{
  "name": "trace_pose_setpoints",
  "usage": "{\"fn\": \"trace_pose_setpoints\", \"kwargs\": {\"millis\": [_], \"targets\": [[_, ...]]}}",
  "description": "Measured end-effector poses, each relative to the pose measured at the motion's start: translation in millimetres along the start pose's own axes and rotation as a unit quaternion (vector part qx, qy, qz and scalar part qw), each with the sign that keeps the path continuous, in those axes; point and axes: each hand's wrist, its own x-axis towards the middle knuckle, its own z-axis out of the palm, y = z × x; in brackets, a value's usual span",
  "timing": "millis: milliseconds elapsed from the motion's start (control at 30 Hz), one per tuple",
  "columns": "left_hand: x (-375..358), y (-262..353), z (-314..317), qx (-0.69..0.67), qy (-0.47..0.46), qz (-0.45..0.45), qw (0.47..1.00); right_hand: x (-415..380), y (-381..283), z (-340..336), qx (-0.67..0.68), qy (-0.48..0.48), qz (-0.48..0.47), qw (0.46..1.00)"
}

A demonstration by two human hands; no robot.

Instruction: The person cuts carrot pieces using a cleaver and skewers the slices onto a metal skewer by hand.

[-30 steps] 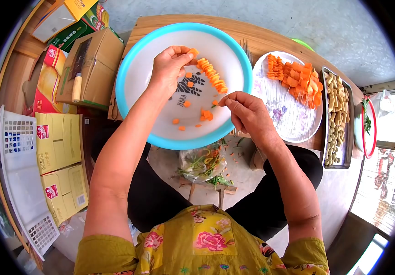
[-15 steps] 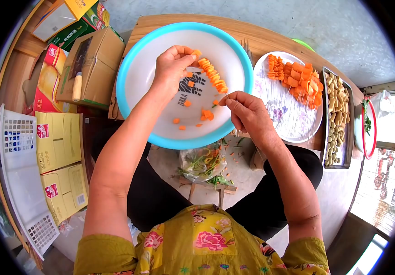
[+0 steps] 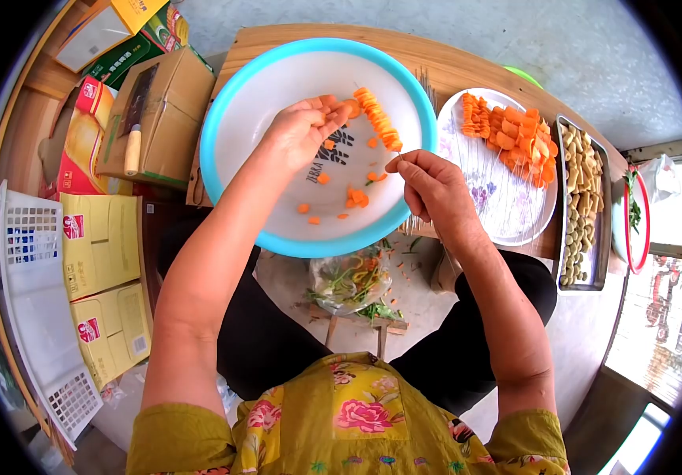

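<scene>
My right hand (image 3: 433,186) pinches the lower end of a thin skewer above the right side of a blue-rimmed white basin (image 3: 277,226). Threaded along that skewer is a row of orange carrot slices (image 3: 378,119), tilted up and to the left. Close to its upper part, my left hand (image 3: 303,127) has a loose carrot slice (image 3: 353,108) at its fingertips, just left of the row. Several more carrot pieces (image 3: 357,197) lie scattered on the basin's floor, over a printed black pattern.
Right of the basin stands a white plate (image 3: 475,210) with skewered carrot slices (image 3: 523,142). Farther right is a metal tray (image 3: 594,269) of tan and greenish skewered pieces. Bare skewers (image 3: 426,83) lie by the basin. Cardboard boxes (image 3: 170,111) and a knife (image 3: 133,150) are at left.
My left hand has shifted slightly down, its fingers looser around the carrot slice. My right hand and the skewer have moved slightly right, and the skewer stands a little steeper.
</scene>
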Motion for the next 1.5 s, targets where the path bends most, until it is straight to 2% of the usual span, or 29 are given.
{"fn": "trace_pose_setpoints", "kwargs": {"millis": [67, 133, 367, 433, 733, 967, 1167, 1267, 1333, 1500], "targets": [[-2.4, 1.2, 2.0, -0.006, -0.006, -0.001, 1.000, -1.2, 0.0, 0.1, -0.005, -0.001, -0.001, 1.000], [-3.8, 3.7, 1.5, 0.025, -0.043, 0.036, 0.998, -1.4, -0.5, 0.1, -0.002, -0.004, 0.001, 1.000], [-9.6, 10.8, 8.3, 0.116, -0.014, 0.091, 0.989, -2.7, -0.3, 1.2, -0.013, -0.027, 0.004, 1.000], [-8.1, 9.7, 9.2, 0.138, 0.025, 0.100, 0.985, -3.1, -0.3, 2.6, -0.010, -0.035, 0.019, 0.999], [-12.6, 9.2, 16.1, 0.221, 0.018, 0.128, 0.967, -2.4, 4.3, 4.7, -0.031, -0.039, -0.002, 0.999], [-11.6, 10.1, 15.0, 0.231, 0.011, 0.148, 0.961, -2.4, 3.6, 5.5, -0.029, -0.041, 0.001, 0.999], [-16.9, 11.3, 21.2, 0.306, 0.021, 0.182, 0.934, -1.5, 6.7, 4.9, -0.026, -0.037, 0.003, 0.999], [-12.4, 2.9, 19.4, 0.328, 0.011, 0.217, 0.919, -1.5, 6.2, 4.9, -0.034, -0.017, -0.023, 0.999], [-10.3, -1.5, 18.6, 0.354, -0.031, 0.226, 0.907, -1.2, 3.4, 3.1, -0.031, -0.017, -0.019, 0.999], [-8.3, -3.6, 18.5, 0.310, -0.043, 0.215, 0.925, -0.6, -1.3, -1.0, -0.024, 0.011, -0.025, 0.999]]}}
